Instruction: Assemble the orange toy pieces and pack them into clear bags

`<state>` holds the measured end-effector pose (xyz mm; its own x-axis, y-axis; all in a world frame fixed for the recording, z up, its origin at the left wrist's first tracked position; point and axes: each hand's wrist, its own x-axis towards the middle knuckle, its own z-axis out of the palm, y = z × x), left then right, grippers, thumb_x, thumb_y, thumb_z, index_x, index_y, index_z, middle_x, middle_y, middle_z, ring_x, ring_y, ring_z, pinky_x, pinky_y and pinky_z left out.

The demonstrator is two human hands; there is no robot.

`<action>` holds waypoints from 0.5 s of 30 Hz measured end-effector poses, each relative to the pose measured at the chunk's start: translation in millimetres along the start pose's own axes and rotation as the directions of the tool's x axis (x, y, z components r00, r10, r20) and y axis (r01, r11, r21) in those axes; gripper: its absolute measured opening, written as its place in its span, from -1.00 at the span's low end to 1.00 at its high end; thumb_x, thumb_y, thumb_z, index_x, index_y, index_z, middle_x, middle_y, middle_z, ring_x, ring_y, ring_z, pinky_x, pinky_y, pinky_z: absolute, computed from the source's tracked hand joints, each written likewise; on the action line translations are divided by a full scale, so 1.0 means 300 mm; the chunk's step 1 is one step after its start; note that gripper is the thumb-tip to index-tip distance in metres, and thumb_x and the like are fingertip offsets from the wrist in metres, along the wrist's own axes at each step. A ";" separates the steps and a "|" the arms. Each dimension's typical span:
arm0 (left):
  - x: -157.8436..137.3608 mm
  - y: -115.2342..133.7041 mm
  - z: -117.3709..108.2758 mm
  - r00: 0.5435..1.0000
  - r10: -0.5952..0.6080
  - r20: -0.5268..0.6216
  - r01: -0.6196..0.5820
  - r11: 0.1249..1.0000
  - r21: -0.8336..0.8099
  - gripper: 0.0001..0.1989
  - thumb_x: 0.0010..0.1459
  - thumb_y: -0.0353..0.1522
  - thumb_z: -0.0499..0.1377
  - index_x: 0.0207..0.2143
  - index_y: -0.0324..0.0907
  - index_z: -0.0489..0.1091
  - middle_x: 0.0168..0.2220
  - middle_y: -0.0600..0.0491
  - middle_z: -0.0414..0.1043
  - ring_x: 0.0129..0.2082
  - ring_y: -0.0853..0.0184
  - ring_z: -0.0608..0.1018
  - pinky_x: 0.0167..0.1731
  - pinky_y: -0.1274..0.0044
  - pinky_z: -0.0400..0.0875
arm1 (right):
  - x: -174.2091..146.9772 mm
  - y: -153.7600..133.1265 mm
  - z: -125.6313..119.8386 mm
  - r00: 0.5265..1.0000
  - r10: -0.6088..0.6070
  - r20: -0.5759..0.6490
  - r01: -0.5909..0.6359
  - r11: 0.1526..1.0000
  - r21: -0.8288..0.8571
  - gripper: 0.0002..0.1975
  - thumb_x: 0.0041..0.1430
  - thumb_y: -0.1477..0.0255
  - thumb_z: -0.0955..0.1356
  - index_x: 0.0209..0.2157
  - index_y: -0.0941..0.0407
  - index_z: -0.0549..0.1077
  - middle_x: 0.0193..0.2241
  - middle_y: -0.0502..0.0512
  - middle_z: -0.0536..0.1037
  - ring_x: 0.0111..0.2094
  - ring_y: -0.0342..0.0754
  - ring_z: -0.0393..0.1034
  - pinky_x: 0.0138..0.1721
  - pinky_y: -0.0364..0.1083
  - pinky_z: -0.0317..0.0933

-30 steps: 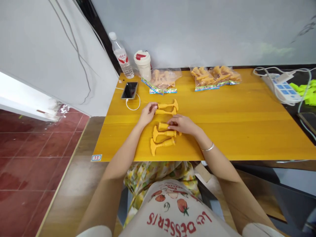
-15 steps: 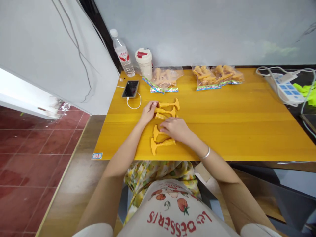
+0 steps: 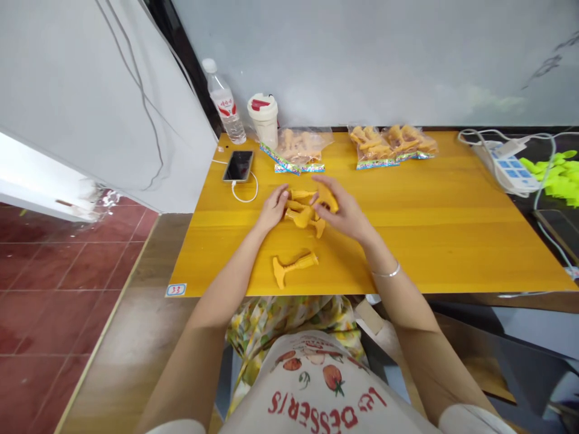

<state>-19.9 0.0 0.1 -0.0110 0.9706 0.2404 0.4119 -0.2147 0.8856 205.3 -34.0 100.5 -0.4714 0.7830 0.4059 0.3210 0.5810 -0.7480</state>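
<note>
My left hand (image 3: 272, 208) is cupped, with curled fingers, at the left ends of several yellow T-shaped plastic pieces (image 3: 301, 216) that lie together on the table. Across from it, my right hand (image 3: 344, 212) has its thumb and fingers around the curved head of a yellow piece (image 3: 328, 196) at the right side of this group. The pieces overlap, and the fingers hide part of them. Closer to the table's front edge, one more T-shaped piece (image 3: 295, 266) lies apart, its head to the left.
Along the back of the table (image 3: 429, 241) are clear bags of similar pieces (image 3: 298, 147), (image 3: 391, 144), a white cup (image 3: 265, 123) and a water bottle (image 3: 227, 111). A phone (image 3: 238, 166) with a cable lies at left. A power strip (image 3: 511, 169) sits right.
My right hand has moved up and away from the front pieces. One of the two front pieces now lies with the group by my left hand. The view has shifted slightly.
</note>
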 end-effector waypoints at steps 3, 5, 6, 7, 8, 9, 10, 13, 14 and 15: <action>-0.001 -0.003 0.003 0.995 0.024 0.096 -0.030 0.998 0.062 -0.50 0.28 -0.22 0.07 0.22 -0.20 0.29 0.23 -0.13 0.36 0.23 0.18 0.40 0.28 0.30 0.19 | 0.056 0.131 -0.019 0.963 0.142 -0.228 -0.069 0.951 0.302 -0.58 0.21 0.28 0.38 0.09 -0.02 0.32 -0.18 0.03 0.56 -0.24 -0.08 0.49 -0.10 -0.02 0.43; -0.003 -0.009 0.004 0.990 0.043 0.133 -0.055 0.995 0.086 -0.44 0.20 -0.32 0.11 0.26 -0.20 0.26 0.23 -0.12 0.36 0.23 0.17 0.41 0.29 0.28 0.19 | 0.082 0.225 -0.015 0.901 0.270 -0.340 -0.104 0.894 0.436 -0.63 0.18 0.24 0.40 -0.01 -0.04 0.33 -0.23 -0.03 0.57 -0.31 -0.14 0.48 -0.12 -0.06 0.44; -0.004 -0.011 0.003 0.988 0.052 0.144 -0.066 0.993 0.095 -0.41 0.16 -0.36 0.12 0.27 -0.19 0.24 0.23 -0.11 0.36 0.22 0.17 0.41 0.29 0.28 0.19 | 0.092 0.267 -0.010 0.868 0.326 -0.376 -0.117 0.869 0.481 -0.63 0.15 0.23 0.42 -0.04 -0.05 0.32 -0.23 -0.05 0.56 -0.33 -0.17 0.48 -0.12 -0.07 0.43; -0.005 -0.013 0.002 0.987 0.060 0.152 -0.076 0.992 0.102 -0.38 0.13 -0.39 0.11 0.28 -0.19 0.24 0.23 -0.10 0.36 0.23 0.17 0.41 0.29 0.28 0.19 | 0.101 0.303 -0.003 0.837 0.374 -0.399 -0.132 0.846 0.517 -0.61 0.12 0.22 0.44 -0.06 -0.05 0.31 -0.23 -0.07 0.56 -0.34 -0.19 0.48 -0.12 -0.09 0.43; -0.006 -0.014 0.001 0.985 0.066 0.158 -0.084 0.991 0.107 -0.36 0.11 -0.42 0.10 0.28 -0.20 0.23 0.24 -0.11 0.35 0.23 0.17 0.41 0.29 0.28 0.19 | 0.110 0.335 0.006 0.817 0.414 -0.403 -0.148 0.824 0.546 -0.60 0.09 0.21 0.45 -0.07 -0.04 0.30 -0.23 -0.07 0.56 -0.34 -0.20 0.48 -0.11 -0.10 0.43; -0.007 -0.014 -0.001 0.984 0.071 0.165 -0.090 0.990 0.110 -0.35 0.09 -0.44 0.10 0.28 -0.20 0.23 0.24 -0.11 0.35 0.22 0.17 0.41 0.29 0.28 0.20 | 0.119 0.360 0.016 0.804 0.444 -0.395 -0.165 0.805 0.570 -0.59 0.07 0.21 0.45 -0.08 -0.03 0.30 -0.23 -0.07 0.56 -0.34 -0.20 0.48 -0.11 -0.10 0.42; -0.007 -0.014 -0.002 0.982 0.074 0.173 -0.094 0.989 0.112 -0.34 0.07 -0.45 0.09 0.28 -0.21 0.23 0.23 -0.11 0.35 0.22 0.16 0.42 0.28 0.27 0.21 | 0.128 0.380 0.027 0.799 0.467 -0.379 -0.182 0.788 0.588 -0.58 0.05 0.21 0.45 -0.09 -0.03 0.29 -0.23 -0.07 0.56 -0.33 -0.20 0.48 -0.11 -0.10 0.42; -0.007 -0.013 -0.004 0.979 0.078 0.188 -0.098 0.990 0.100 -0.33 0.04 -0.47 0.08 0.26 -0.23 0.26 0.21 -0.12 0.37 0.20 0.14 0.44 0.28 0.24 0.22 | 0.159 0.421 0.059 0.811 0.489 -0.323 -0.224 0.768 0.600 -0.57 0.04 0.21 0.43 -0.08 -0.01 0.29 -0.25 -0.05 0.56 -0.32 -0.17 0.49 -0.13 -0.08 0.42; -0.007 -0.015 -0.003 0.978 0.082 0.193 -0.100 0.991 0.090 -0.33 0.03 -0.47 0.08 0.25 -0.23 0.27 0.21 -0.11 0.38 0.20 0.13 0.44 0.28 0.24 0.22 | 0.169 0.431 0.067 0.821 0.479 -0.310 -0.236 0.780 0.579 -0.57 0.06 0.21 0.42 -0.06 -0.01 0.29 -0.25 -0.04 0.56 -0.30 -0.15 0.49 -0.11 -0.06 0.42; -0.007 -0.018 -0.003 0.976 0.087 0.197 -0.104 0.991 0.078 -0.34 0.02 -0.48 0.08 0.24 -0.23 0.28 0.20 -0.11 0.38 0.20 0.13 0.44 0.29 0.23 0.21 | 0.177 0.441 0.074 0.834 0.457 -0.309 -0.242 0.807 0.539 -0.58 0.08 0.21 0.40 -0.05 0.00 0.29 -0.23 -0.02 0.56 -0.27 -0.13 0.49 -0.07 -0.03 0.41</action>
<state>-22.9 -0.8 -4.9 0.2048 0.9507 0.2330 0.4810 -0.3051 0.8219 204.6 79.4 11.4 0.0076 0.9872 0.1591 -0.0691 0.1592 -0.9848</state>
